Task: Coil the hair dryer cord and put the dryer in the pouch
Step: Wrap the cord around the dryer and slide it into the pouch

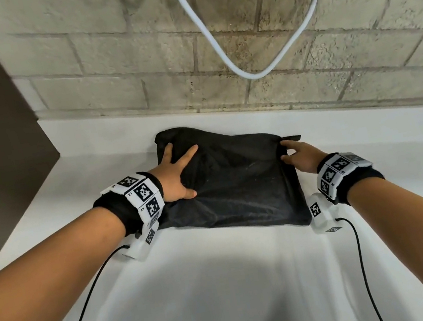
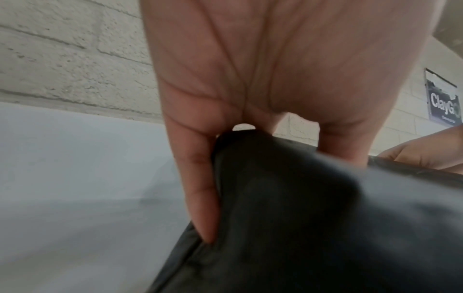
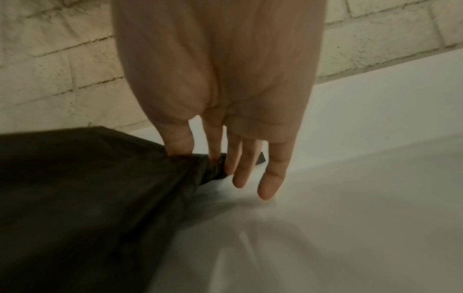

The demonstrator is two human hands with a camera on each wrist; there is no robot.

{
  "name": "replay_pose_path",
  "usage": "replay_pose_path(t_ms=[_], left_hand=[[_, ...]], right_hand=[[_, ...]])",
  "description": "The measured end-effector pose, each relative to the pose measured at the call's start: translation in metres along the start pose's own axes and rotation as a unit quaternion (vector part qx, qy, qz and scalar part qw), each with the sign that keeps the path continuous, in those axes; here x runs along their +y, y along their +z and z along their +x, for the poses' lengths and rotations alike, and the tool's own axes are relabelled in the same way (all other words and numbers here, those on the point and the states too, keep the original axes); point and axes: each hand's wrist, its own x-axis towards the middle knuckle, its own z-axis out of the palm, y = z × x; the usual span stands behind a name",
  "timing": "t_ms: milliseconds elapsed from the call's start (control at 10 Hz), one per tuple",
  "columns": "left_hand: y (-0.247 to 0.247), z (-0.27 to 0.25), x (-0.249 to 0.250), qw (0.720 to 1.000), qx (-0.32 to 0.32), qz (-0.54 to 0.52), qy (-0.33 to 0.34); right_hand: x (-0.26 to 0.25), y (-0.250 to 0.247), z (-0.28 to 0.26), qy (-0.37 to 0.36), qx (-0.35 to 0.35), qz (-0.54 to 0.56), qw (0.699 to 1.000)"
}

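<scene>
Pouch (image 1: 240,183) lies flat, long axis left-right.

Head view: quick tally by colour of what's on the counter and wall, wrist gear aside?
Black: 1, the pouch on the white counter, left hand flat on it, right hand at its right edge.
White: 1, the cable looping down the brick wall.
Total: 2.
</scene>
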Motion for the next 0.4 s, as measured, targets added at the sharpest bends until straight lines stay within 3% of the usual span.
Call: replay_pose_path(t_ms=[100, 300, 400], left_hand=[[-0.001, -0.009, 0.003, 1.0, 0.004, -0.012, -0.003], [-0.014, -0.048, 0.012, 0.999, -0.024, 0.029, -0.016], [-0.024, -0.085, 0.023, 0.999, -0.044, 0.025, 0.015]], right_hand=[[-0.003, -0.002, -0.012, 0.018, 0.022, 0.01, 1.0], [-0.029, -0.003, -0.076, -0.024, 0.063, 0.033, 0.997], [-0.039, 0.012, -0.135, -0.073, 0.022, 0.121, 0.99]])
